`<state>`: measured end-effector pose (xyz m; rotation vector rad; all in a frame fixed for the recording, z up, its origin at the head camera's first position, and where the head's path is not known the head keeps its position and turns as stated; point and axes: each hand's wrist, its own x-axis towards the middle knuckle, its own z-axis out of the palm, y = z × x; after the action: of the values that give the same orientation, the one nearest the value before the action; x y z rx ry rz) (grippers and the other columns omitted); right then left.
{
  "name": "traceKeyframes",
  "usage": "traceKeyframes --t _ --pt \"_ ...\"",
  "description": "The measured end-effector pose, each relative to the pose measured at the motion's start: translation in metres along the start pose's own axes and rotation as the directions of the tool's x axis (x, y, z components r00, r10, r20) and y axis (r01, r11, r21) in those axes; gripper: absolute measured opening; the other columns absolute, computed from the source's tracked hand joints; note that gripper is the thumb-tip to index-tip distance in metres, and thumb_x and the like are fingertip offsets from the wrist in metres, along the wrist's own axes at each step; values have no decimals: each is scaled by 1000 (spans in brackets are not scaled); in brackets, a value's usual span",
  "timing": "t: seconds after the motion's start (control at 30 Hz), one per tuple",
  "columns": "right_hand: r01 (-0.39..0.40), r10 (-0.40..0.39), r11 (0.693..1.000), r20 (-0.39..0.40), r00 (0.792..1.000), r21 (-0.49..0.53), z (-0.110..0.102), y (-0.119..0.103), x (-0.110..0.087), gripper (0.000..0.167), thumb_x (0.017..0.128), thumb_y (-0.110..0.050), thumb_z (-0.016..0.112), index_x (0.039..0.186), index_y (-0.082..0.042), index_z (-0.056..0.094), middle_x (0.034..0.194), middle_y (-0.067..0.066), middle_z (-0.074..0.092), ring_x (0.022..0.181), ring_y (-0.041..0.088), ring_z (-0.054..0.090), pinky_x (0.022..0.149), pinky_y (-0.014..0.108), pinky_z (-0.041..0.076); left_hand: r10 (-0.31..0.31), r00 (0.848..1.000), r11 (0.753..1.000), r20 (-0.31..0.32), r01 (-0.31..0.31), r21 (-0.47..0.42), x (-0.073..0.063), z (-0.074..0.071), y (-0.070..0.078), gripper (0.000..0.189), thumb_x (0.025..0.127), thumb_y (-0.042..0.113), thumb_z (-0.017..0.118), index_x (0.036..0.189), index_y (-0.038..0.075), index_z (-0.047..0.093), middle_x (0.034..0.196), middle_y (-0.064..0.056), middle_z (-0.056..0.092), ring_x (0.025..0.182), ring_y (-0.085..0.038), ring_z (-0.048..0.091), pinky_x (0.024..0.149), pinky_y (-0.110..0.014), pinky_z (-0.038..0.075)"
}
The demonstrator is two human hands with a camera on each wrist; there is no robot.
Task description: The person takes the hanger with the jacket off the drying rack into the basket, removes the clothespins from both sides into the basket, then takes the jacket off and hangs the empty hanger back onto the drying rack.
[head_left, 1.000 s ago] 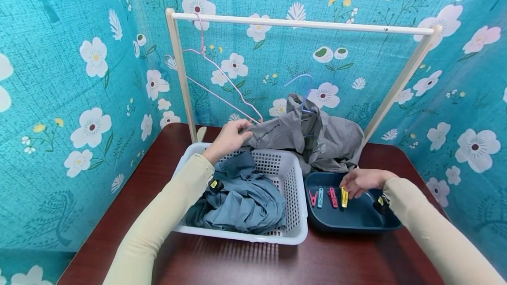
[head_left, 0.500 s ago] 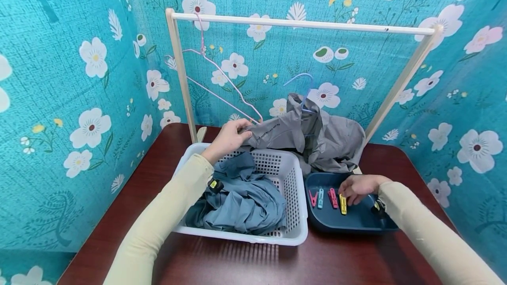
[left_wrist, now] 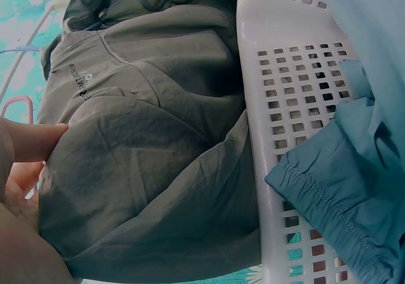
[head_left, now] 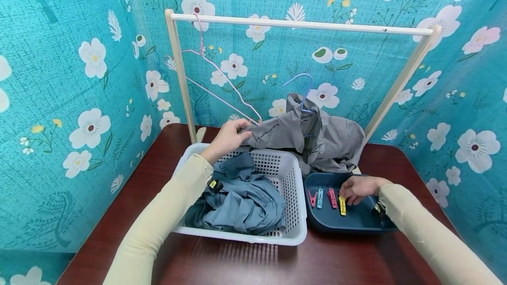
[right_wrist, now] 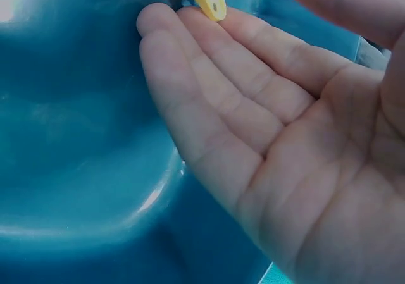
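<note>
In the head view my left hand [head_left: 229, 137] pinches the edge of a grey garment [head_left: 332, 137] with dark printed lettering, up behind the laundry basket; the left wrist view shows the thumb [left_wrist: 38, 142] pressed on the grey cloth [left_wrist: 145, 151]. A blue hanger [head_left: 306, 93] sticks up from this garment. On the right, my right hand [head_left: 360, 189] reaches down into a dark blue basin [head_left: 356, 225] and holds a yellow clothespin [head_left: 342, 206] by its upper end. Thumb and index finger meet it at the upper edge of the right wrist view, partly cut off.
A light plastic basket [head_left: 297, 206] with blue-grey clothing [head_left: 245, 201] stands beside the basin. Pink [head_left: 332, 198] and light blue clothespins [head_left: 319, 198] lie in the basin. A wooden rack [head_left: 301, 24] spans the back, with a pink hanger [head_left: 225, 76] on its left end.
My right hand has moved slightly down into the basin with the yellow clothespin, then stayed almost still. The left hand and the grey garment keep their place.
</note>
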<state>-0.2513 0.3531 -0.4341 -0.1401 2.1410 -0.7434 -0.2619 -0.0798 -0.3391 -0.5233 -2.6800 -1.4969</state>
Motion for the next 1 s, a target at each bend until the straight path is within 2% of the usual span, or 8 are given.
traceKeyframes --t 0.17,0.4,0.5,0.57,0.67,0.8,0.9,1.0 --pt "3 -4 999 -27 1000 -42 0 -7 -9 22 93 -10 56 109 4 60 104 12 62 93 26 61 80 42 51 -24 1000 1000 4 24 -11 -2 -1 2 11 95 13 58 104 14 65 105 -2 63 82 -19 51 67 -33 41" --pt "99 -122 962 -78 989 -254 -4 -36 -38 38 94 -23 58 121 4 57 105 9 62 89 24 61 78 43 51 -34 999 999 8 35 -20 -4 -1 3 11 95 12 58 103 13 65 105 -2 63 82 -19 51 66 -33 41" --pt "178 -219 940 -117 969 -290 -7 -53 -54 42 95 -28 58 123 4 57 102 6 63 87 21 61 77 41 51 -23 1000 1000 10 23 -4 -5 -1 3 11 95 12 59 102 13 66 101 -2 63 77 -20 49 63 -32 39" --pt "230 -300 918 -185 936 -324 -10 -65 -64 38 96 -28 57 119 2 60 98 5 64 85 18 61 74 38 51 -20 1000 1000 17 20 4 -6 -1 3 12 95 12 58 103 14 67 99 -2 63 75 -21 48 61 -32 38" --pt "271 -409 891 -383 829 -365 -9 -81 -75 31 98 -32 53 106 -5 66 91 6 65 75 18 60 67 35 50 -20 999 1000 29 20 6 -8 0 4 15 95 13 58 107 15 68 101 -1 64 75 -20 49 61 -32 39" --pt "293 -487 873 -667 563 -390 -3 -98 -81 35 99 -38 49 100 -7 65 91 9 61 75 23 56 65 39 45 -14 999 1000 43 14 3 -10 0 6 18 96 13 58 110 16 69 104 0 64 77 -19 52 61 -32 41" --pt "330 -503 858 -775 382 -394 2 -109 -80 40 97 -39 52 112 -2 59 103 13 57 90 27 54 72 45 44 1 999 1000 48 -2 5 -11 0 8 18 96 13 58 109 16 69 104 0 64 75 -19 52 60 -32 41" --pt "337 -513 846 -805 299 -414 5 -118 -77 47 95 -38 56 121 0 53 116 17 49 102 32 49 79 51 42 18 999 1000 51 -19 5 -12 0 11 17 96 14 58 109 17 69 101 0 64 68 -21 49 57 -32 39"
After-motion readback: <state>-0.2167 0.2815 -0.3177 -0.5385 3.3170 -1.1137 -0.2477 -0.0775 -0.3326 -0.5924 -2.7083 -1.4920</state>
